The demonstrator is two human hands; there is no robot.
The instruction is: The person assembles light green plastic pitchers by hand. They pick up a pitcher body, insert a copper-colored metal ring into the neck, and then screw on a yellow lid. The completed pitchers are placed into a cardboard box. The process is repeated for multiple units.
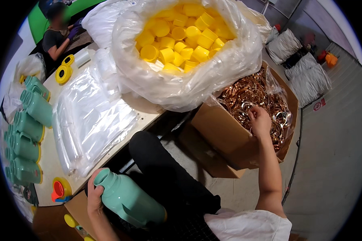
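Note:
My left hand [95, 194] is wrapped round the neck end of a teal vacuum jug [129, 196], which lies tilted over my lap. Its round mouth faces up and left with no lid on it, and its handle points toward me. Out to the right, my right hand [260, 122] reaches into an open cardboard box [225, 134] filled with shiny copper-coloured metal rings [245, 93]. The thumb and fingers are pinched together on a ring at the top of the heap; the fingertips are partly hidden.
A large clear plastic bag [177, 94] full of yellow cups [161, 28] stands at the far side. Flat clear bags [96, 116] cover the table [48, 170]. Several teal jugs [26, 170] line its left edge. A person [57, 38] sits at the far left.

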